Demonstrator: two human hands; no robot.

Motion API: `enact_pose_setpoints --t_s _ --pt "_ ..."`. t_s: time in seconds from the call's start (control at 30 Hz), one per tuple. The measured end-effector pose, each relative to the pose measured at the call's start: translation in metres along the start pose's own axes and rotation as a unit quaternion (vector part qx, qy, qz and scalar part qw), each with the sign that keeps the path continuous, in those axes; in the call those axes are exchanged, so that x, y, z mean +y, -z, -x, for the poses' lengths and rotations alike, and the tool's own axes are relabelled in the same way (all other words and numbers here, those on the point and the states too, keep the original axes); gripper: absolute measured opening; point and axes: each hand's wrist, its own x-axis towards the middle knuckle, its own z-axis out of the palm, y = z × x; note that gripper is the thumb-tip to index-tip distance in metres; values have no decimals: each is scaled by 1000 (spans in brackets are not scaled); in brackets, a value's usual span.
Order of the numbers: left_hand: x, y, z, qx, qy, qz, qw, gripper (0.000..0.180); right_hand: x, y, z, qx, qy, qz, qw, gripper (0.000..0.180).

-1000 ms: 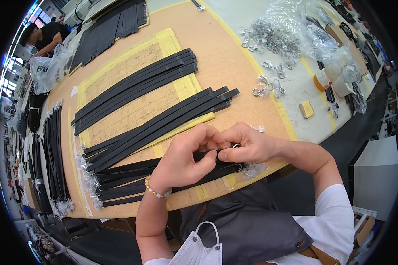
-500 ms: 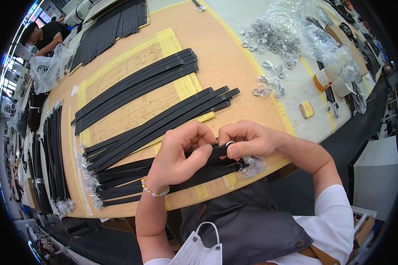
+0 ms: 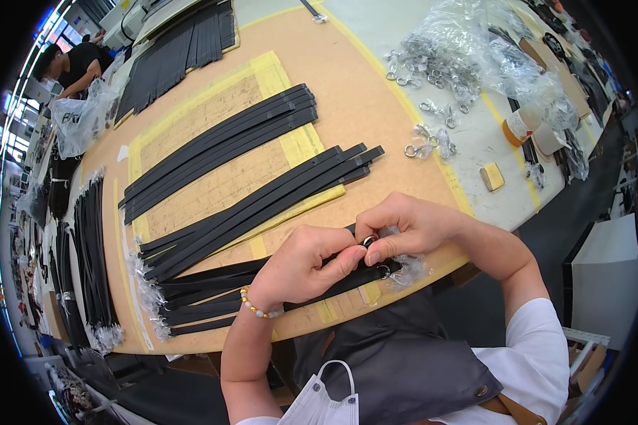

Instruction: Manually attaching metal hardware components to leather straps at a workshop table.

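Note:
My left hand, with a beaded bracelet at its wrist, is closed, thumb and forefinger pinching the end of a black strap that the fingers mostly hide. Tip to tip with it, my right hand pinches a silver metal ring at that strap end. Plastic wrap shows behind the right fingers. Just below lies another black strap, its end at a metal ring with a plastic-wrapped clasp. More black straps fan out to the left, wrapped hardware at their far-left ends.
Two groups of black straps lie beyond my hands on the taped board. Wrapped metal clasps, a yellow block and an amber-filled container sit at right. A co-worker bends over at far left.
My left hand has moved right and slightly down, its fingertips now meeting the right hand's at the ring. The short stretch of strap between the hands has become covered.

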Motion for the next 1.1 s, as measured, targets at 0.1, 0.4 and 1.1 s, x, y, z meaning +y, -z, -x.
enact_pose_setpoints --t_s 0.1,0.4,1.1 --pt "3 -2 -2 12 -16 -6 1000 22 -1 2 2 8 1 21 1000 27" --pt "-3 -4 -7 123 -58 -227 964 14 13 8 -3 134 102 120 978 15" --pt "2 6 -4 77 -28 -122 989 10 14 5 -5 149 209 249 934 21"
